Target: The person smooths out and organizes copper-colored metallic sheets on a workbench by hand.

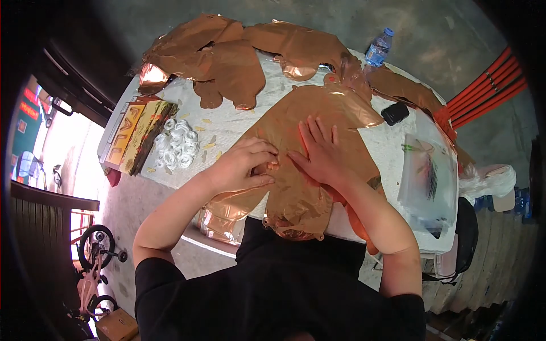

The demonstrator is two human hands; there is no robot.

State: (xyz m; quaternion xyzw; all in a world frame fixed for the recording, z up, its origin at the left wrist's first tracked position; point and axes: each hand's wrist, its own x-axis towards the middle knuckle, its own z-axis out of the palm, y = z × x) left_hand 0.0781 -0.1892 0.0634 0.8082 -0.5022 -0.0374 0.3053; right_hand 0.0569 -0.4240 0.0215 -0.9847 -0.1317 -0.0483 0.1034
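Flat copper-coloured foil sheeting (352,156) lies across the near middle of the white table (224,122), its lower end hanging at the table's front edge by my lap. My right hand (319,150) rests flat on the foil with its fingers spread. To its left, my left hand (250,165) is over the foil with curled fingers, thumb and fingertips close together; whatever may be between them is too small to make out. More copper foil pieces (230,62) lie along the far side of the table.
White ribbon rolls (177,145) and patterned packets (145,133) lie at the left. At the right are a black object (395,113) and clear plastic bags (424,176). A water bottle (379,48) stands at the far edge. Red poles (489,88) are beyond the right side.
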